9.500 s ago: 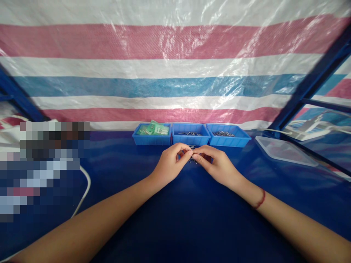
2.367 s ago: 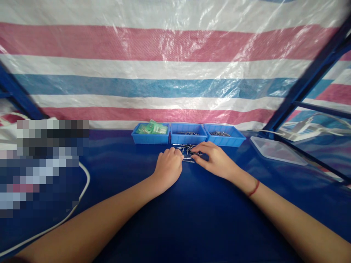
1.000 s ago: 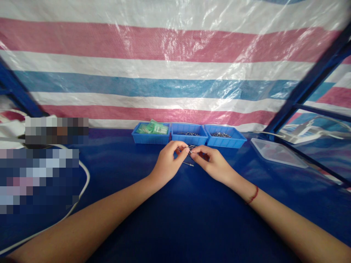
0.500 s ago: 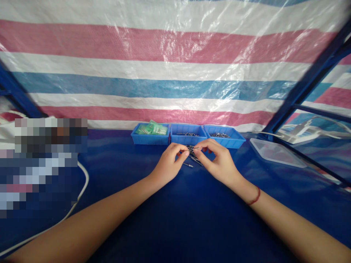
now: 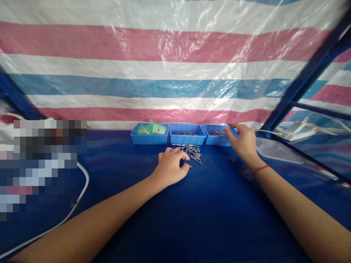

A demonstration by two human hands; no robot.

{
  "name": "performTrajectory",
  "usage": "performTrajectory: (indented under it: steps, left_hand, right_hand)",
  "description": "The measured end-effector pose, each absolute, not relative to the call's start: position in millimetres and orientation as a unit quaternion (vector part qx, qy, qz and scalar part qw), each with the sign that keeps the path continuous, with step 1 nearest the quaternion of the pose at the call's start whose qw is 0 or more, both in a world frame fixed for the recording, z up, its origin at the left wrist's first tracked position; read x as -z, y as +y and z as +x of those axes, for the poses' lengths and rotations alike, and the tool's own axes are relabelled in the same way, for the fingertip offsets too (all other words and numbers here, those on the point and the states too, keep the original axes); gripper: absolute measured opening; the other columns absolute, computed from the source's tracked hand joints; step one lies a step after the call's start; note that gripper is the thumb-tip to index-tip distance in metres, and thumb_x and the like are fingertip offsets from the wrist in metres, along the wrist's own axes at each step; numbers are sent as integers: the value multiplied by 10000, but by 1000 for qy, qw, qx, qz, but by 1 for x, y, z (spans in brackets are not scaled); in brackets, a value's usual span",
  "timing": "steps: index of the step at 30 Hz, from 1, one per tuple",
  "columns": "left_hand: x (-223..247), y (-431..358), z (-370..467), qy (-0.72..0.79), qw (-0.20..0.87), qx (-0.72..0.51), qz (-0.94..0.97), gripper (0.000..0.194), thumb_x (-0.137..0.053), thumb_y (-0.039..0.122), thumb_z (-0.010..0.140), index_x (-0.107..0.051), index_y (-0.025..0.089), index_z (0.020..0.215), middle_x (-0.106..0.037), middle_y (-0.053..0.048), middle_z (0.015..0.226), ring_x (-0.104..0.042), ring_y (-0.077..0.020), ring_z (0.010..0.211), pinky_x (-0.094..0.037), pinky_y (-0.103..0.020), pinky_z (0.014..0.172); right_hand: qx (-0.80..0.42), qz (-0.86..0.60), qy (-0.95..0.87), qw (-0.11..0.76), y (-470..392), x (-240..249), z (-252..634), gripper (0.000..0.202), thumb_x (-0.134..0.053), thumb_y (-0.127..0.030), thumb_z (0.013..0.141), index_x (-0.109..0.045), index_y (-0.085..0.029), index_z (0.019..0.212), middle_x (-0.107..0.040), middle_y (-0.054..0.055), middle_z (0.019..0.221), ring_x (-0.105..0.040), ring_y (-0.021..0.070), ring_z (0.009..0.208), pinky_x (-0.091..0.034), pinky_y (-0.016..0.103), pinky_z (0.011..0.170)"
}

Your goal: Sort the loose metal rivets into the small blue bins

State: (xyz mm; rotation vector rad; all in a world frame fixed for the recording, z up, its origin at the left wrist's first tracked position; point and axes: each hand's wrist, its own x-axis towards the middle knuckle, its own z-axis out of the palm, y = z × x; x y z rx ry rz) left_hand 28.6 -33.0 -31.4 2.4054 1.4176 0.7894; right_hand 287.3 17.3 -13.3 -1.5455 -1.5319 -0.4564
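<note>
A loose pile of blind rivets [image 5: 192, 150], thin metal pins with thicker ends, lies on the blue tabletop [image 5: 192, 215]. My left hand [image 5: 170, 166] rests at the pile's near left side, thumb and index finger apart, close to a single rivet whose tip shows by the thumb. Over the front right corner of the right blue bin [image 5: 216, 140] hovers my right hand [image 5: 243, 141], its fingers spread and nothing visible in them. That bin holds more rivets. Several rivets also lie in the middle blue bin [image 5: 187, 139].
Green packets [image 5: 152, 128] fill the left blue bin [image 5: 149, 139]. A clear plastic lid [image 5: 279, 150] lies at the right, near a white power strip [image 5: 297, 129]. A white cable [image 5: 83, 186] curves along the left. Behind the bins hangs a striped plastic sheet [image 5: 164, 87].
My right hand has left the pile, moved right and up to the right bin, and its pinch has opened. My left hand has shifted slightly down, its finger and thumb parting.
</note>
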Motion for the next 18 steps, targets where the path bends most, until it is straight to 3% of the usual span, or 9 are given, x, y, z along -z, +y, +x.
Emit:
performTrajectory:
  steps: [9,14,18]
  left_hand:
    - [34,-33,28,452,75,-227,860,158,-475,222,850,-627,218,807,-631,-27,980,-538,-230,936,-390,-372,771]
    - [36,-30,27,467,82,-257,842,181,-416,224,901,-589,207,848,-651,-10,914,-569,-208,877,-407,-367,770]
    - [36,-27,26,433,142,-345,821,140,-448,208,890,-587,197,879,-651,-18,916,-597,-170,863,-447,-306,777]
  right_hand:
    - [131,-609,-641,449,10,13,270,208,-506,-273,782,-670,-160,841,-688,93,829,-594,217,714,-453,358,697]
    - [23,-497,-798,341,-16,9,232,168,-506,-239,826,-659,-178,793,-691,56,812,-613,192,740,-461,329,715]
    - [-4,-410,-869,276,-33,9,206,138,-556,-258,832,-660,-190,890,-687,52,876,-605,194,795,-455,342,754]
